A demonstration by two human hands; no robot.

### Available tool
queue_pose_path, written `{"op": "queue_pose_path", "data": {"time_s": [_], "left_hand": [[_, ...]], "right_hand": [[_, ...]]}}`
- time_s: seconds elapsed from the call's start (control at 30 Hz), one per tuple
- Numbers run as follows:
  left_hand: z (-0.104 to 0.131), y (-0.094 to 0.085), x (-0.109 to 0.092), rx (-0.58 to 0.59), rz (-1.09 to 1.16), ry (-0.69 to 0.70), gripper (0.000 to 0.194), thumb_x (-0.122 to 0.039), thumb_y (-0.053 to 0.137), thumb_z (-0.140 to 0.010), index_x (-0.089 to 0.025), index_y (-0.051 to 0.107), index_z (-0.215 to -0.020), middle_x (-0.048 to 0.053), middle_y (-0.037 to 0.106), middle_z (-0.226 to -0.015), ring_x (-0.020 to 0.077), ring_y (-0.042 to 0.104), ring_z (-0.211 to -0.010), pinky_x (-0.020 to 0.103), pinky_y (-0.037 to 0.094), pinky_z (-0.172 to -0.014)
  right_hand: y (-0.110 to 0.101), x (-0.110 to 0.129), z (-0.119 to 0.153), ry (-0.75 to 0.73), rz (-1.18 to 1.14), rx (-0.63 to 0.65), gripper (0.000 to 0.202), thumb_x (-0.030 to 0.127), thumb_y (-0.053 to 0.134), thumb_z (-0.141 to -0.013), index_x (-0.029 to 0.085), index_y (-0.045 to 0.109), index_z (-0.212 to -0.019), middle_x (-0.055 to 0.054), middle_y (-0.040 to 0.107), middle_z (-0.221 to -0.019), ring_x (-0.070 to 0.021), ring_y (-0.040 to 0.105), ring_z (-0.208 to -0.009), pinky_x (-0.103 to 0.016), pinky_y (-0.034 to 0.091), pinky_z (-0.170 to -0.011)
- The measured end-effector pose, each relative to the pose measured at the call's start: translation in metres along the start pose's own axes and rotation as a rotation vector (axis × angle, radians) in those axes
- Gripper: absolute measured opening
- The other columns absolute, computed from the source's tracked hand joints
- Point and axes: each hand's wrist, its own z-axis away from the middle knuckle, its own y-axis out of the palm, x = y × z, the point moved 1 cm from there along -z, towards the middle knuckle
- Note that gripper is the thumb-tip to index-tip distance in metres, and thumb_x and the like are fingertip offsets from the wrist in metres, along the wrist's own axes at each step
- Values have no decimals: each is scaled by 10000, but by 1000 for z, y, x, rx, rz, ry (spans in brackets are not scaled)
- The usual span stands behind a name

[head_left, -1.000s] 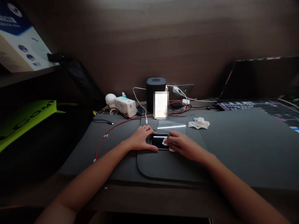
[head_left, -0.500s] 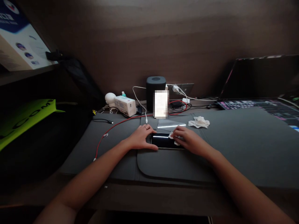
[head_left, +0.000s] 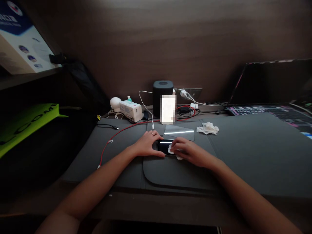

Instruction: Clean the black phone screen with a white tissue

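A smartphone (head_left: 163, 148) lies flat, dark screen up, on the grey mat (head_left: 117, 156). My left hand (head_left: 146, 145) grips its left end, thumb on the near edge and fingers at the far edge. Pinched in my right hand (head_left: 191, 151) is a white tissue (head_left: 170, 149), pressed against the screen; that hand hides the phone's right part. Just beyond the phone rests a clear, thin rectangular sheet (head_left: 180, 132) with rounded corners, catching a streak of light. A second crumpled tissue (head_left: 208, 128) sits to its right.
Behind stand a dark cylindrical speaker (head_left: 157, 94), a blurred-out white item (head_left: 168, 110) and a small white box (head_left: 131, 110). A red cable (head_left: 104, 150) curves across the left side. An open laptop (head_left: 270, 84) stands at right, and a green printed item (head_left: 31, 123) at left.
My right hand has slid the tissue left and slightly nearer over the phone's screen. My left hand keeps its place on the phone.
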Motion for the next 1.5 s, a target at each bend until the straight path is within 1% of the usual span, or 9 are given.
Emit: {"op": "queue_pose_path", "data": {"time_s": [0.13, 0.23, 0.3, 0.47, 0.83, 0.97, 1.27, 1.37, 1.5], "left_hand": [[0, 0, 0, 6, -6, -5, 733, -688, 754, -672, -220, 610, -1217, 78, 564, -1136, 280, 543, -1077, 422, 426, -966], [0, -1, -1, 8, -4, 7, 699, -662, 755, -689, -224, 608, -1213, 75, 563, -1140, 279, 539, -1091, 417, 422, -969], [0, -1, -3, 9, -3, 11, 675, -642, 753, -703, -226, 605, -1214, 75, 563, -1145, 278, 538, -1098, 409, 420, -969], [1, -2, -4, 5, -7, 22, 653, -615, 755, -713, -220, 603, -1210, 73, 571, -1138, 274, 539, -1091, 401, 416, -963], [1, -4, -6, 11, -2, 24, 643, -614, 751, -719, -220, 604, -1204, 71, 571, -1128, 272, 538, -1086, 404, 418, -958], [1, -4, -5, 9, 1, 28, 643, -624, 762, -703, -219, 611, -1178, 66, 571, -1122, 264, 539, -1072, 401, 421, -958], [1, -5, -5, 22, -8, 49, 652, -657, 764, -683, -230, 615, -1153, 65, 566, -1120, 270, 528, -1085, 406, 412, -964], [1, -5, -4, 25, -6, 49, 660, -665, 763, -677, -232, 619, -1154, 64, 568, -1121, 272, 530, -1083, 408, 410, -967], [0, -4, -3, 30, -7, 41, 671, -675, 758, -676, -240, 617, -1167, 63, 565, -1132, 275, 530, -1091, 408, 407, -970]], "right_hand": [[-1, -7, 1, 29, 55, -96, 262, 368, 486, -992, 219, 697, -1033, -107, 612, -1089, -225, 613, -968, -374, 501, -876], [-3, -11, 4, 61, 99, -119, 253, 353, 486, -988, 214, 697, -1010, -127, 579, -1222, -229, 623, -982, -395, 503, -891], [-4, -10, 4, 66, 124, -122, 240, 332, 486, -985, 214, 695, -998, -130, 578, -1253, -239, 621, -1018, -405, 498, -910], [-6, -7, 2, 61, 143, -99, 212, 283, 484, -978, 213, 682, -1010, -111, 662, -1067, -247, 617, -990, -398, 498, -889], [-8, -10, 3, 118, 197, -67, 186, 279, 506, -973, 209, 679, -987, -98, 634, -987, -228, 600, -880, -348, 483, -799], [-9, -9, 3, 109, 203, -61, 177, 278, 510, -976, 209, 673, -967, -92, 637, -972, -220, 596, -875, -337, 477, -793], [-11, -8, 5, 88, 185, -54, 248, 323, 474, -995, 206, 691, -969, -101, 649, -977, -226, 610, -868, -352, 493, -790], [-8, -7, 5, 64, 168, -70, 245, 327, 476, -996, 209, 690, -988, -104, 644, -1014, -229, 609, -896, -367, 495, -814], [0, 2, 1, 38, 140, -95, 274, 350, 460, -1003, 205, 693, -1002, -112, 619, -1072, -218, 608, -901, -358, 499, -818]]}}
